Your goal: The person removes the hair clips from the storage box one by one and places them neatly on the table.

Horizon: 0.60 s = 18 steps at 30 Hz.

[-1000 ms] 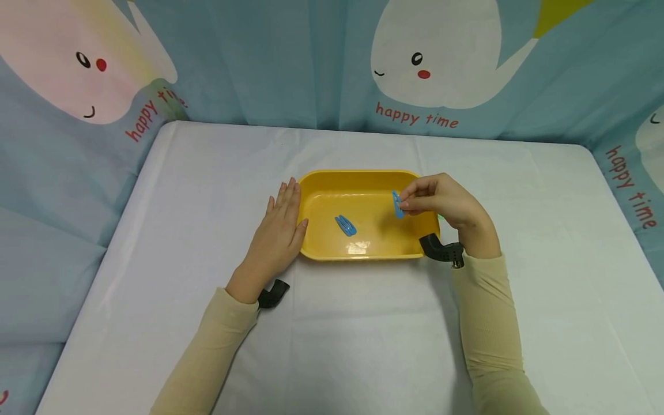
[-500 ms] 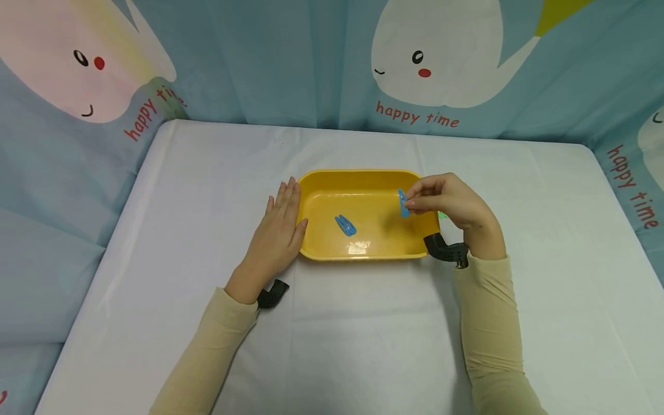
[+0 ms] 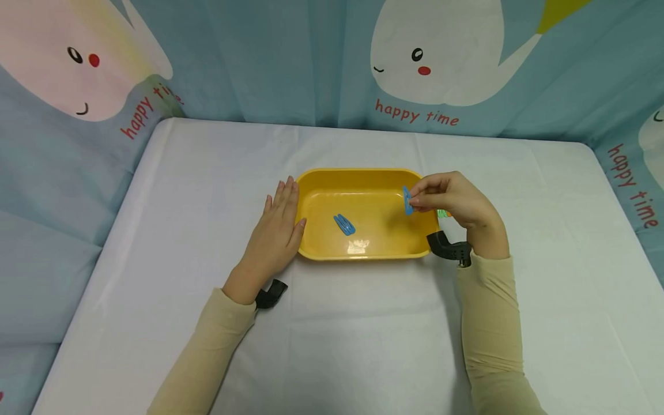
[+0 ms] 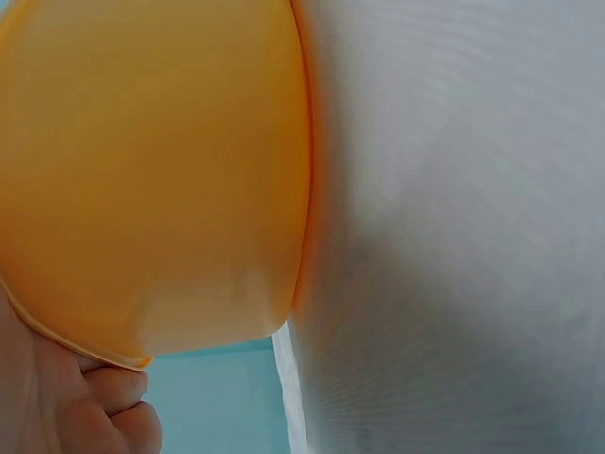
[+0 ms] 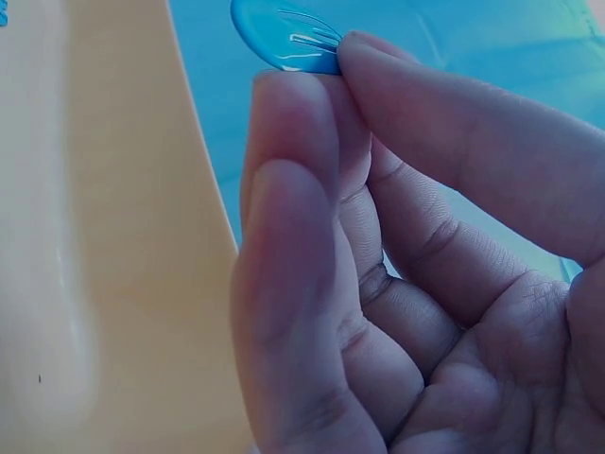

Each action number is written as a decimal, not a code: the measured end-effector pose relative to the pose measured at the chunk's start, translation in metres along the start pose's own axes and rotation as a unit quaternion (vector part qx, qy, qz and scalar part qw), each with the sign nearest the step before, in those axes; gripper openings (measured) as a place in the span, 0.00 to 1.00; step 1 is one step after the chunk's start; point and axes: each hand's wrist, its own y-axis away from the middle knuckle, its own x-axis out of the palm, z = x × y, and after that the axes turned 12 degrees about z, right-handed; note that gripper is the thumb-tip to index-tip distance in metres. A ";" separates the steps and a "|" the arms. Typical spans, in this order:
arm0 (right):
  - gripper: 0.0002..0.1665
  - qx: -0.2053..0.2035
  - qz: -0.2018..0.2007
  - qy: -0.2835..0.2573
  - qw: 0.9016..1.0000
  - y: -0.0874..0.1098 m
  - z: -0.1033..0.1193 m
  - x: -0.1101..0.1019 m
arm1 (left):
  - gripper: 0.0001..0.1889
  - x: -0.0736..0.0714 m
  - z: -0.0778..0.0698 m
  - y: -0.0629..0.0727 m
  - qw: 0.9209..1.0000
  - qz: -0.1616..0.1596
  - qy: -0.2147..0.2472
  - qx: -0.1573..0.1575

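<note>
Between thumb and fingertips my right hand [image 3: 456,202] pinches a blue snap hair clip [image 3: 407,200], held over the right end of a yellow tray [image 3: 363,256]. The same hair clip [image 5: 288,36] shows large in the right wrist view, its rounded end sticking out past the fingers. Two blue hair clips [image 3: 344,225] lie side by side on the tray's floor, left of its middle. My left hand [image 3: 275,233] rests along the tray's left edge with fingers straight. In the left wrist view, its fingers [image 4: 118,392] touch the rim of the tray [image 4: 161,189].
Small green and orange things [image 3: 444,213] lie just right of the tray, partly hidden behind my right hand. A white cloth [image 3: 337,334] covers the table. Blue curtains [image 3: 280,63] with printed whales hang behind the far and side edges.
My right hand has drifted slightly right with the pinched hair clip, which stands more upright. More of the green and orange things shows beside the tray. The left hand keeps its place.
</note>
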 end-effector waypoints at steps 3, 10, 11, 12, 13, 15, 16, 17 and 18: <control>0.02 0.000 -0.003 -0.001 1.000 0.001 0.000 -0.002 | 0.32 0.000 0.000 -0.001 1.000 -0.002 0.000 0.003; 0.03 -0.006 -0.014 -0.011 1.000 0.006 -0.001 -0.006 | 0.32 0.000 0.000 -0.001 1.000 0.000 0.001 0.004; 0.03 -0.007 -0.016 -0.015 1.000 0.006 -0.001 -0.006 | 0.32 0.000 0.000 -0.001 1.000 0.001 0.002 0.004; 0.03 -0.007 -0.018 -0.018 1.000 0.007 -0.002 -0.007 | 0.32 0.000 0.000 -0.001 1.000 0.000 0.001 0.004; 0.03 -0.007 -0.020 -0.020 1.000 0.008 -0.002 -0.008 | 0.32 0.000 0.000 -0.001 1.000 0.000 0.001 0.003; 0.03 -0.006 -0.024 -0.024 0.999 0.009 -0.002 -0.009 | 0.32 0.000 0.000 0.000 1.000 0.000 0.003 0.002; 0.03 -0.007 -0.026 -0.026 0.999 0.010 -0.002 -0.010 | 0.32 0.000 0.000 0.000 1.000 -0.001 0.002 0.001; 0.04 -0.007 -0.027 -0.026 0.999 0.010 -0.002 -0.011 | 0.32 0.000 0.000 -0.001 1.000 -0.002 0.003 0.001; 0.04 -0.007 -0.027 -0.028 0.999 0.010 -0.002 -0.012 | 0.32 0.000 0.000 0.000 1.000 -0.002 0.003 0.000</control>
